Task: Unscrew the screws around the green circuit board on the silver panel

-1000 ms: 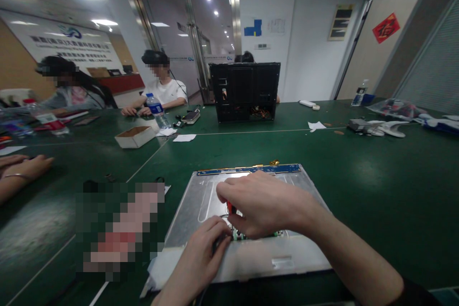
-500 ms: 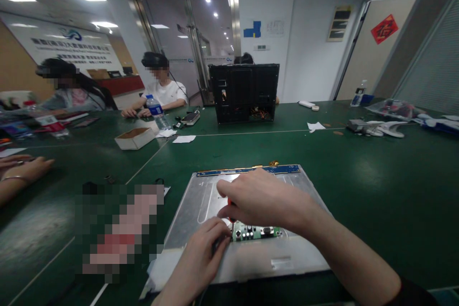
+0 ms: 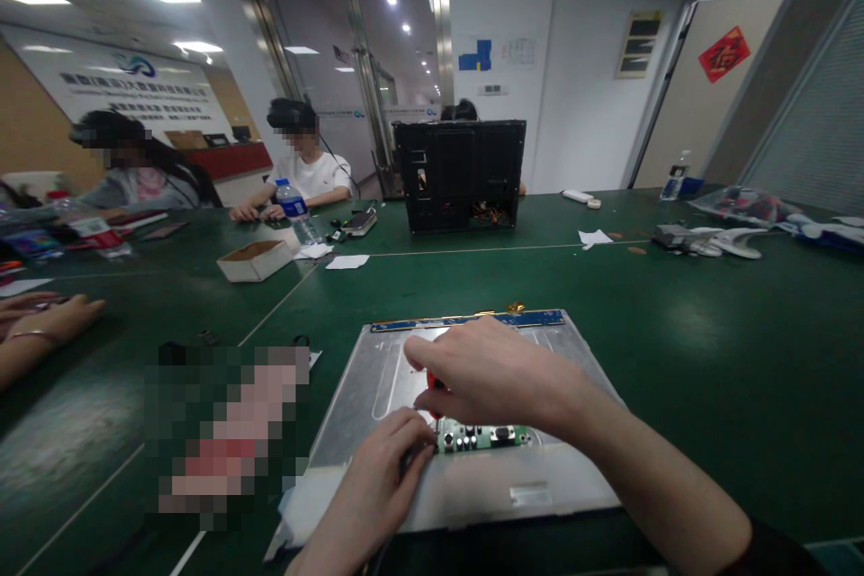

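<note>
A silver metal panel (image 3: pixel 567 472) lies flat on the green table, with a blue circuit strip (image 3: pixel 540 318) along its far edge. On the panel sits a small green circuit board (image 3: pixel 478 439). My right hand (image 3: pixel 476 369) is closed around a red-handled tool (image 3: pixel 436 382), held upright over the board's left end; its tip is hard to see. My left hand (image 3: pixel 388 468) has its fingers pressed together at the board's left edge, and whatever they pinch is hidden.
A pixelated object (image 3: pixel 233 432) lies left of the panel. Farther off are a white open box (image 3: pixel 253 261), a water bottle (image 3: pixel 293 207) and a black monitor casing (image 3: pixel 460 175). Another person's hands (image 3: pixel 47 324) rest at the left; people sit across the table.
The fingers of my right hand have shifted slightly around the red handle. My left hand stays at the board's edge, and the panel has not moved.
</note>
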Available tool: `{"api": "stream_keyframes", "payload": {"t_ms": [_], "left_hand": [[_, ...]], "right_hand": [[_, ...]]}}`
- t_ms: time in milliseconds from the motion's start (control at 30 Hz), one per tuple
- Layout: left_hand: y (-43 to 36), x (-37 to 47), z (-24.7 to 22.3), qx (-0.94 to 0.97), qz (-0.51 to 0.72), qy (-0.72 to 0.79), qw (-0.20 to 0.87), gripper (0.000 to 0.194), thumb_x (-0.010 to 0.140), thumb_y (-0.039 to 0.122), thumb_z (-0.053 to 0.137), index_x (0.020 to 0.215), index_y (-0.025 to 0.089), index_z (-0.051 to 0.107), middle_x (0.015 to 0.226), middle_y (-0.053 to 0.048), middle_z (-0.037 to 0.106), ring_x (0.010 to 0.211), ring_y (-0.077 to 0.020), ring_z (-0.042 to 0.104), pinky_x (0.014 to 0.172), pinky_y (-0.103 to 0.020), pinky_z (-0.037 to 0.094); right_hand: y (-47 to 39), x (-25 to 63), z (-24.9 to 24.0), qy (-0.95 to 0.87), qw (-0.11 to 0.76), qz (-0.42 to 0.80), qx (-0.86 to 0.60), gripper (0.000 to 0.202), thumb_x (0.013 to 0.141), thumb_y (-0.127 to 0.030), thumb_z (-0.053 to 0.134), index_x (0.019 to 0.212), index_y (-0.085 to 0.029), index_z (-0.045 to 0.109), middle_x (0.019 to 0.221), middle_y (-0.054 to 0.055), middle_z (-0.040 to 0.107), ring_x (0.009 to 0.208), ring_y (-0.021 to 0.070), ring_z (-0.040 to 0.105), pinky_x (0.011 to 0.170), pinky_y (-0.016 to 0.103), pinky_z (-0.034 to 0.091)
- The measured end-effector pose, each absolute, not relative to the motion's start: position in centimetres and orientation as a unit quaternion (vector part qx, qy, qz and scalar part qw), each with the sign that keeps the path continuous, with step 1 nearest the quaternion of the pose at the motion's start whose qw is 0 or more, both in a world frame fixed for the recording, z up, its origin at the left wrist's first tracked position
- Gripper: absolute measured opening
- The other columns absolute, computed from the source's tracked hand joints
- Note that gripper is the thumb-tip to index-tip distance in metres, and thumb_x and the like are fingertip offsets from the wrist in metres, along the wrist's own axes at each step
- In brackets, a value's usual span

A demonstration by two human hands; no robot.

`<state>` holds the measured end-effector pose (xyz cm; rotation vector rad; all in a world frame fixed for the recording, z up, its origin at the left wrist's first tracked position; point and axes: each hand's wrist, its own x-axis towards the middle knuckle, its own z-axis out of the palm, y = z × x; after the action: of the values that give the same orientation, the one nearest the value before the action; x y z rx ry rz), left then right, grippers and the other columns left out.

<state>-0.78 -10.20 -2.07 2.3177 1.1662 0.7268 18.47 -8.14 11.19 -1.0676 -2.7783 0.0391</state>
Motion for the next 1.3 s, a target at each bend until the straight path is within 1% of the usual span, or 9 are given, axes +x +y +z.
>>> {"api": "stream_keyframes", "payload": {"t_ms": [233, 333, 500, 600, 733, 867, 967, 1133, 1300], "left_hand": [[-10.07, -0.86, -1.93, 0.843, 0.261, 0.41, 0.23, 0.017, 0.088, 0.021, 0.046, 0.081, 0.02, 0.061, 0.086, -0.007, 0.065, 0.081, -0.0228, 0.062, 0.072, -0.031, 0.051], [-10.04, -0.9, -2.11, 0.845, 0.259, 0.409, 0.225, 0.016, 0.088, 0.021, 0.046, 0.082, 0.02, 0.061, 0.087, -0.007, 0.065, 0.082, -0.0226, 0.062, 0.073, -0.031, 0.051], [-10.07, -0.83, -2.32, 0.845, 0.268, 0.409, 0.218, 0.015, 0.088, 0.018, 0.047, 0.079, 0.021, 0.06, 0.081, -0.005, 0.064, 0.075, -0.0204, 0.062, 0.068, -0.029, 0.05], [-10.08, -0.87, -2.42, 0.845, 0.27, 0.41, 0.212, 0.015, 0.088, 0.018, 0.048, 0.079, 0.021, 0.06, 0.081, -0.004, 0.064, 0.075, -0.0205, 0.062, 0.068, -0.029, 0.049], [-10.1, -0.87, -2.34, 0.847, 0.273, 0.403, 0.216, 0.016, 0.088, 0.019, 0.047, 0.08, 0.02, 0.06, 0.084, -0.006, 0.064, 0.078, -0.0213, 0.062, 0.07, -0.03, 0.05], [-10.11, -0.79, -2.04, 0.846, 0.266, 0.407, 0.22, 0.016, 0.088, 0.019, 0.046, 0.08, 0.02, 0.06, 0.086, -0.007, 0.064, 0.082, -0.0224, 0.063, 0.072, -0.031, 0.051], [-10.12, -0.82, -2.03, 0.844, 0.266, 0.411, 0.219, 0.016, 0.088, 0.019, 0.046, 0.08, 0.021, 0.06, 0.086, -0.006, 0.064, 0.082, -0.0225, 0.063, 0.073, -0.031, 0.051], [-10.18, -0.94, -2.3, 0.844, 0.261, 0.414, 0.217, 0.016, 0.089, 0.019, 0.047, 0.079, 0.021, 0.06, 0.082, -0.005, 0.064, 0.075, -0.0206, 0.062, 0.069, -0.029, 0.05], [-10.13, -1.06, -2.33, 0.848, 0.26, 0.405, 0.223, 0.015, 0.089, 0.019, 0.046, 0.084, 0.021, 0.06, 0.09, -0.006, 0.064, 0.085, -0.0222, 0.062, 0.075, -0.032, 0.051]], "right_hand": [[-8.37, 18.69, 11.28, -0.948, 0.092, 0.041, -0.301, 0.024, 0.08, -0.023, 0.057, 0.101, -0.014, 0.051, 0.095, 0.009, 0.068, 0.075, 0.0184, 0.062, 0.053, 0.027, 0.035], [-8.35, 18.59, 11.13, -0.948, 0.097, 0.036, -0.3, 0.025, 0.08, -0.019, 0.055, 0.104, -0.014, 0.051, 0.096, 0.008, 0.068, 0.074, 0.0173, 0.062, 0.051, 0.027, 0.033], [-8.17, 18.57, 11.15, -0.932, 0.099, 0.003, -0.349, 0.019, 0.088, -0.03, 0.054, 0.1, -0.016, 0.053, 0.084, 0.006, 0.07, 0.067, 0.0177, 0.062, 0.047, 0.027, 0.024], [-8.27, 18.65, 11.27, -0.931, 0.095, 0.008, -0.353, 0.022, 0.088, -0.036, 0.054, 0.099, -0.016, 0.054, 0.083, 0.006, 0.07, 0.067, 0.018, 0.062, 0.048, 0.027, 0.025], [-8.58, 18.72, 11.37, -0.944, 0.1, 0.032, -0.314, 0.023, 0.081, -0.027, 0.057, 0.1, -0.014, 0.052, 0.095, 0.009, 0.067, 0.071, 0.0176, 0.061, 0.051, 0.027, 0.033], [-8.59, 18.65, 11.3, -0.949, 0.098, 0.043, -0.298, 0.025, 0.08, -0.02, 0.055, 0.103, -0.014, 0.05, 0.097, 0.009, 0.067, 0.074, 0.0179, 0.061, 0.052, 0.026, 0.036], [-8.42, 18.53, 11.2, -0.943, 0.097, 0.024, -0.318, 0.023, 0.083, -0.02, 0.052, 0.105, -0.015, 0.049, 0.095, 0.008, 0.068, 0.072, 0.0181, 0.062, 0.048, 0.027, 0.031], [-8.23, 18.48, 11.31, -0.932, 0.081, 0.011, -0.354, 0.02, 0.087, -0.031, 0.053, 0.101, -0.016, 0.052, 0.085, 0.006, 0.07, 0.068, 0.0181, 0.063, 0.047, 0.027, 0.026], [-8.47, 18.67, 11.4, -0.946, 0.081, 0.032, -0.313, 0.017, 0.082, -0.024, 0.054, 0.096, -0.015, 0.053, 0.091, 0.007, 0.068, 0.07, 0.017, 0.06, 0.049, 0.027, 0.03]]}}
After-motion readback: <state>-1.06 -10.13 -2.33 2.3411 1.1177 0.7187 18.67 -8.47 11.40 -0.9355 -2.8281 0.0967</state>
